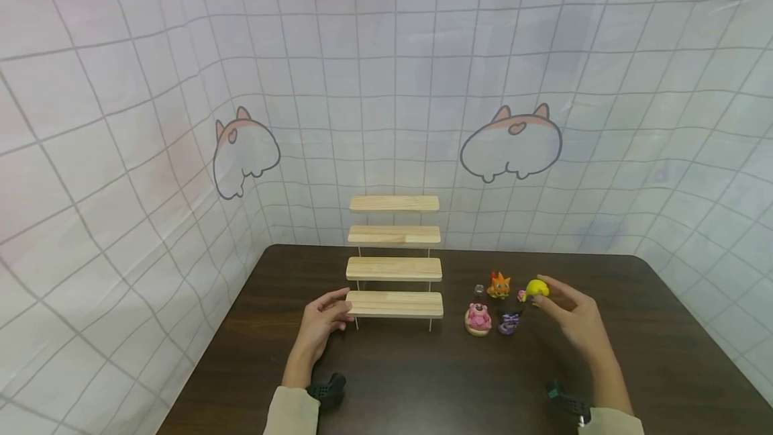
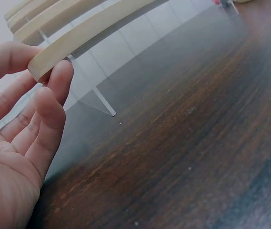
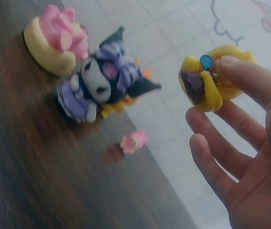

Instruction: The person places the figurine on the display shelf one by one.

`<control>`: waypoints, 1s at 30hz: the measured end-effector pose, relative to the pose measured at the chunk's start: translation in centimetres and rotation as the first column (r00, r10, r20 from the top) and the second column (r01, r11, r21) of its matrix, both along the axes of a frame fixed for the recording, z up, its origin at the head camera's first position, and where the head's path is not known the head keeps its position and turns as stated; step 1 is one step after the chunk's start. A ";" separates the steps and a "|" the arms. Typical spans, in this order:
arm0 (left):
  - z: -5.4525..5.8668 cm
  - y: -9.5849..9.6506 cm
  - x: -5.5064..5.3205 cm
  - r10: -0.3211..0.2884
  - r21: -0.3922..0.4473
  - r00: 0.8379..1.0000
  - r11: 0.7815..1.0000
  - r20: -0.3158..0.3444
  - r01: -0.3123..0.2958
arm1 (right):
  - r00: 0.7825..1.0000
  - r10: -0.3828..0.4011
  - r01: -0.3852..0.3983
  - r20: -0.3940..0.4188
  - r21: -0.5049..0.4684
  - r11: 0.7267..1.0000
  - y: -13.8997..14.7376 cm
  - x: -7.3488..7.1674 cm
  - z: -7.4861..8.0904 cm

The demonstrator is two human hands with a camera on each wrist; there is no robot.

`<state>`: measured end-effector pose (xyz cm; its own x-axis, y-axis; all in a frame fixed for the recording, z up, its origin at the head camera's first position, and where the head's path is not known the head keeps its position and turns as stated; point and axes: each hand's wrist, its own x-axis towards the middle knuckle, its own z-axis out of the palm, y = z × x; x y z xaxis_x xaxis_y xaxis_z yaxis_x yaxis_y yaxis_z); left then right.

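Yellow, pinched between the fingers of the right hand, one toy is off the tabletop, other toys not yet lifted, the left hand pinching the bottom shelf of a rack.

Soft, slightly dim light is falling fairly evenly across the head view, its source hard to tell. The wall cloth is looking greyish white, its grid lines bowing and stretching toward the sides through wide-angle distortion. The worktop is reading very dark, a faint sheen spreading over its near middle. The yellow toy is showing so brightly that its detail is washing out. In the left wrist view, milky haze is veiling the top, the front board is appearing curved, and the fingers are catching cool, pale light. In the right wrist view, haze is lowering contrast, and the small pink toy is throwing a blurred reddish reflection onto the worktop.
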<state>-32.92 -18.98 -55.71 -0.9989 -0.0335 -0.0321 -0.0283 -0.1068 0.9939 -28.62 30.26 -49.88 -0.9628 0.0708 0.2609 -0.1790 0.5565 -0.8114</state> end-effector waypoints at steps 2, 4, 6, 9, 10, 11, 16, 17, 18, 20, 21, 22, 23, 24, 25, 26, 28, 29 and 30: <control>0.0 -0.1 0.0 0.000 -0.002 1.000 1.000 0.000 0.000 | 1.000 0.010 -0.010 -0.012 -0.006 1.000 -0.5 0.0 0.3; 0.0 -0.1 0.1 0.000 0.006 1.000 1.000 0.002 0.000 | 1.000 0.018 -0.018 -0.022 -0.001 1.000 -1.0 0.0 0.7; 0.1 -0.2 0.2 -0.001 0.013 1.000 1.000 0.001 0.001 | 0.999 0.024 -0.024 -0.031 0.001 1.000 -1.6 0.0 1.0; 0.1 -0.3 0.2 0.001 0.024 1.000 1.000 0.000 -0.001 | 0.998 0.034 -0.035 -0.046 -0.001 0.999 -2.4 0.0 1.6; 0.1 -0.3 0.3 0.002 0.025 1.000 1.000 0.000 -0.002 | 0.998 0.039 -0.040 -0.051 -0.008 0.999 -2.7 0.0 1.7; 0.0 -0.4 0.3 0.002 0.022 1.000 1.000 -0.005 -0.002 | 0.997 0.046 -0.047 -0.055 -0.016 0.999 -3.0 0.1 1.9; 0.0 -0.4 0.3 -0.025 0.039 0.999 0.999 -0.019 0.026 | 0.994 0.083 -0.086 -0.064 -0.044 0.995 -4.5 0.3 2.5; 0.0 -0.4 0.3 -0.036 0.041 0.999 0.999 -0.026 0.037 | 0.994 0.089 -0.092 -0.065 -0.047 0.995 -4.7 0.3 2.6; 0.0 -0.4 0.4 -0.045 0.045 0.999 0.998 -0.029 0.046 | 0.993 0.095 -0.098 -0.065 -0.047 0.994 -5.0 0.3 2.6; 0.0 -0.4 0.4 -0.061 0.043 0.998 0.997 -0.033 0.062 | 0.992 0.108 -0.111 -0.065 -0.049 0.993 -5.5 0.3 2.7; 0.0 -0.4 0.4 -0.064 0.042 0.997 0.997 -0.034 0.066 | 0.991 0.114 -0.117 -0.065 -0.048 0.992 -5.7 0.2 2.7; 0.0 -0.4 0.4 -0.066 0.039 0.997 0.997 -0.033 0.067 | 0.991 0.120 -0.124 -0.066 -0.048 0.991 -6.0 0.2 2.7; 0.0 -0.4 0.4 -0.067 0.040 0.997 0.997 -0.030 0.068 | 0.990 0.125 -0.128 -0.070 -0.045 0.991 -6.3 0.1 2.7; 0.0 -0.4 0.3 -0.067 0.043 0.997 0.997 -0.025 0.068 | 0.989 0.132 -0.135 -0.072 -0.047 0.990 -6.6 0.1 2.7; 0.0 -0.5 0.3 -0.068 0.044 0.997 0.997 -0.022 0.069 | 0.988 0.138 -0.143 -0.074 -0.056 0.988 -6.8 0.0 2.7; -0.1 -0.5 0.3 -0.069 0.047 0.997 0.996 -0.019 0.070 | 0.987 0.144 -0.149 -0.076 -0.064 0.987 -7.1 0.0 2.7; -0.1 -0.5 0.3 -0.073 0.053 0.997 0.996 -0.016 0.074 | 0.985 0.156 -0.162 -0.080 -0.087 0.983 -7.7 0.0 2.6; -0.2 -0.5 0.3 -0.074 0.058 0.997 0.996 -0.015 0.075 | 0.984 0.162 -0.170 -0.080 -0.096 0.981 -8.0 0.0 2.6; -0.2 -0.5 0.3 -0.076 0.059 0.997 0.995 -0.014 0.076 | 0.982 0.170 -0.178 -0.079 -0.107 0.978 -8.4 0.0 2.6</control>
